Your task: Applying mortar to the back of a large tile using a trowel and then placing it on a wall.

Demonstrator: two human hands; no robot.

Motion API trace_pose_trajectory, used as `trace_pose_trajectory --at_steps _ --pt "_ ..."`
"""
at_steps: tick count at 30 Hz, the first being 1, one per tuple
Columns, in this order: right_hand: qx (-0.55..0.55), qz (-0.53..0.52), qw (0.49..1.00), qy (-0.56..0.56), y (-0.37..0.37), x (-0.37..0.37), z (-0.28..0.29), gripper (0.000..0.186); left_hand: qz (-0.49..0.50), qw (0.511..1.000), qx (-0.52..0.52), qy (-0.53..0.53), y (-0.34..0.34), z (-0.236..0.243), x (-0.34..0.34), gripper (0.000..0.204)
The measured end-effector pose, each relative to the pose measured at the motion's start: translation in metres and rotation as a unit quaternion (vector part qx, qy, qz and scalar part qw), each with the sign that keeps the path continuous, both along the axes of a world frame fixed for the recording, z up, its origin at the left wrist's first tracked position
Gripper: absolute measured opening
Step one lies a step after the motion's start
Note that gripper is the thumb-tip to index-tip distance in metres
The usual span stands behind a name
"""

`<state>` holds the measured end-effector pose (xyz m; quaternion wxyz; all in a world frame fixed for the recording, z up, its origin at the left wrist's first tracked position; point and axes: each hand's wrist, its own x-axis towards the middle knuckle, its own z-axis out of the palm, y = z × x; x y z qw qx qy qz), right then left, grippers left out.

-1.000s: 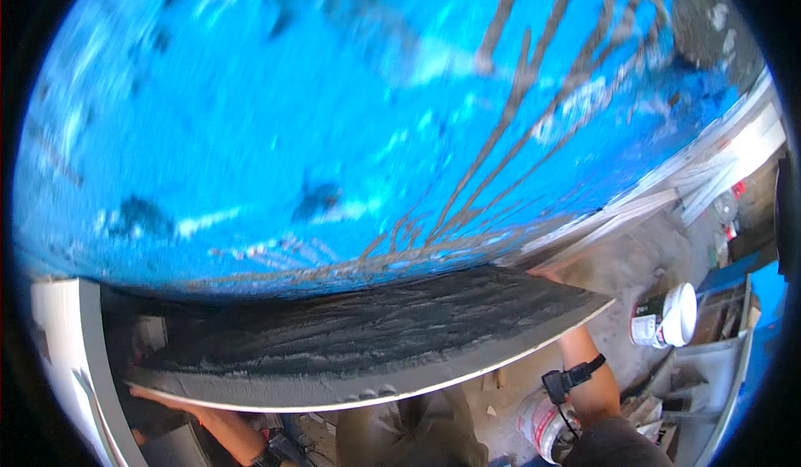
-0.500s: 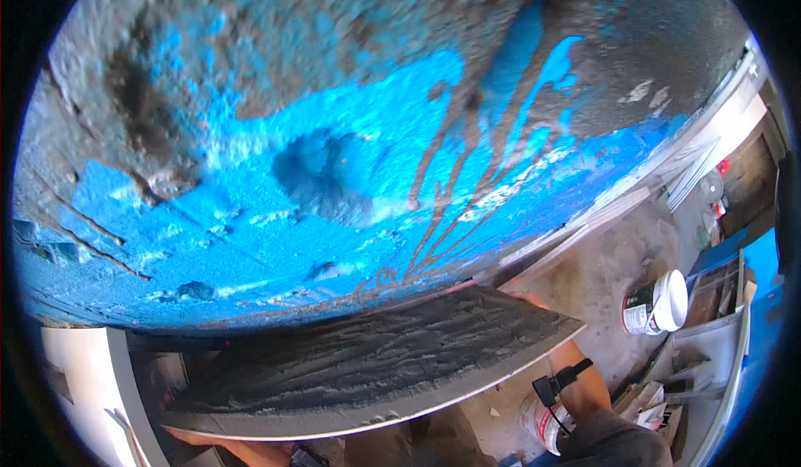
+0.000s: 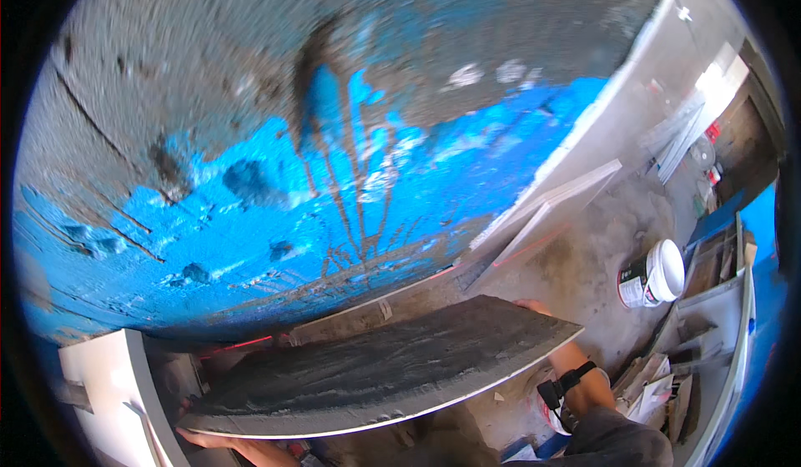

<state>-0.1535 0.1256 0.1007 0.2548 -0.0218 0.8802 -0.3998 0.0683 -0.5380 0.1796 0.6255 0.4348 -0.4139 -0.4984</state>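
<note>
Fingers (image 3: 193, 436) of the left hand (image 3: 213, 440) were clamped on the near left corner of a broad slab (image 3: 392, 354), and those of the right hand (image 3: 535, 307) gripped its right end, their tips showing at the far edge while the palm was hidden beneath. Pale along its near edge, the slab was coated on top with dark grey, ridged mortar; it hung between the two hands in the near middle of the scene, just beside a blue wall (image 3: 542, 121), with a strip of ground visible between them. On the right, a white bucket (image 3: 665, 272) bore a dark and white label (image 3: 636, 288) with small printing too fine to make out. The right forearm (image 3: 588, 388) reached up from the near side and passed under the slab, a black strap with a small box (image 3: 551, 394) around its wrist; the left forearm (image 3: 263, 452) came in low, slanting out toward the left. A second bucket with red marks was partly hidden behind the right wrist. Grey mortar covered the upper part of the wall and ran down the blue in thin streaks. A white panel (image 3: 104, 392) stood at the near left, beside the left hand.
</note>
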Motion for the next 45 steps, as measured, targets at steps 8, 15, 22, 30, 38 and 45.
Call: trace_pose_trajectory --at_steps 8,15,22,30,38,45 --pt "-0.052 -0.222 0.965 -0.126 0.051 0.148 0.13 0.033 -0.18 0.984 0.019 -0.007 0.034 -0.009 -0.039 0.052" --pt "-0.172 -0.39 0.904 -0.033 0.135 0.351 0.177 0.029 -0.512 0.839 0.186 0.002 0.245 0.063 -0.155 0.055" --pt "-0.034 -0.512 0.859 -0.002 0.138 0.527 0.295 0.025 -0.553 0.795 0.247 -0.024 0.263 0.164 -0.154 0.057" --pt "-0.054 -0.714 0.698 0.011 0.09 0.61 0.364 0.026 -0.662 0.698 0.273 -0.004 0.339 0.204 -0.187 0.06" --pt "0.127 -0.735 0.664 -0.046 0.095 0.661 0.328 0.027 -0.745 0.59 0.311 0.01 0.586 0.259 -0.262 0.044" --pt "0.122 -0.761 0.636 0.011 0.189 0.546 0.351 0.027 -0.786 0.539 0.301 0.024 0.782 0.294 -0.337 0.042"
